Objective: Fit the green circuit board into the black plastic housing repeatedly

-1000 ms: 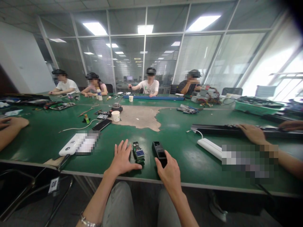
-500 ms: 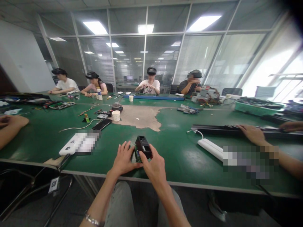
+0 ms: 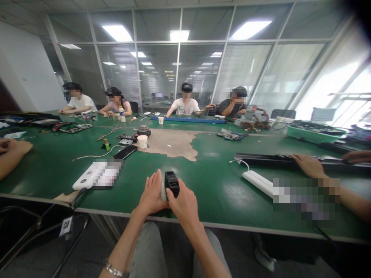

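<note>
A black box-shaped plastic housing [image 3: 172, 183] with slots in its top stands on the green table close to the near edge. My right hand [image 3: 186, 201] grips it from the right and front, thumb on the near side. On the other side, my left hand [image 3: 151, 193] is held with fingers stretched out, its thumb reaching toward the housing's near end. Between the left palm and the housing a narrow pale strip shows; I cannot make out what it is.
Left of my hands lie a white device [image 3: 89, 174] and a dark phone [image 3: 125, 151]; a paper cup [image 3: 142, 141] stands farther back. To the right is a white power strip [image 3: 257, 183], beside a co-worker's hand [image 3: 311, 165] on a long black bar [image 3: 261, 159]. Several people sit across the table.
The housing has turned more upright and shifted slightly left, hiding the green circuit board seen on its left side. My right hand moved with it. A person opposite has spread their hands apart.
</note>
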Available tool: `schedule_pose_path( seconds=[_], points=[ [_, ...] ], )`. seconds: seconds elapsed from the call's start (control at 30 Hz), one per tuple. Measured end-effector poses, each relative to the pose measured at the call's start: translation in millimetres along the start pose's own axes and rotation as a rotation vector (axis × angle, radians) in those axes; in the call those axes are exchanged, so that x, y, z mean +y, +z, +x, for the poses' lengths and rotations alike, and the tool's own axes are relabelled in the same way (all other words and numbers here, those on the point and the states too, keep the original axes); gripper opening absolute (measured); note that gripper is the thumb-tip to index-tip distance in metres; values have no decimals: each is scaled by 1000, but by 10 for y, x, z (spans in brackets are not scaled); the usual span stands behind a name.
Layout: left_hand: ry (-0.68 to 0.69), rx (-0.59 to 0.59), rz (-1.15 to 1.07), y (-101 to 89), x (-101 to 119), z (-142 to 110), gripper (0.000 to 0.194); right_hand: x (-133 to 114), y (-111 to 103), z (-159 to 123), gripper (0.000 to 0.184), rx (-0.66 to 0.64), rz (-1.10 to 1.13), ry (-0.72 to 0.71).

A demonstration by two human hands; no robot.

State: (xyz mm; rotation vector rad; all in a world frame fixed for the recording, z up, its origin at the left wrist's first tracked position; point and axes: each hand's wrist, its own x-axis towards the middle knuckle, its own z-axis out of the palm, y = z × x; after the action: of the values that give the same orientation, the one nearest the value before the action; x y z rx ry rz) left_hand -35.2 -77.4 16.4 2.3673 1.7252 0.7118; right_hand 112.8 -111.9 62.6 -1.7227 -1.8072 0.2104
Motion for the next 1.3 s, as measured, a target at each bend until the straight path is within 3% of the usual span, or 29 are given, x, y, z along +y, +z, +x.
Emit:
schedule_pose_path(
  seconds=[0.3,0.57,0.7,0.9,1.2,1.3],
  points=[
    [-18,-20,35,-22,40,-6,108,101,188,-132,56,69,-23,28],
    [-3,-81,80,-10,-15,25,111,67,-70,32,52,194,170,-9],
    [-12,-90,92,-50,18,34,117,238,-161,77,54,265,141,18],
    [-18,-105,99,-100,61,33,117,546,-128,-3,55,250,36,127],
    [-16,-101,100,-97,62,41,114,727,-24,-114,64,225,-42,153],
    [-17,-106,98,-96,57,41,114,759,-12,-120,58,241,-58,127]
  ],
)
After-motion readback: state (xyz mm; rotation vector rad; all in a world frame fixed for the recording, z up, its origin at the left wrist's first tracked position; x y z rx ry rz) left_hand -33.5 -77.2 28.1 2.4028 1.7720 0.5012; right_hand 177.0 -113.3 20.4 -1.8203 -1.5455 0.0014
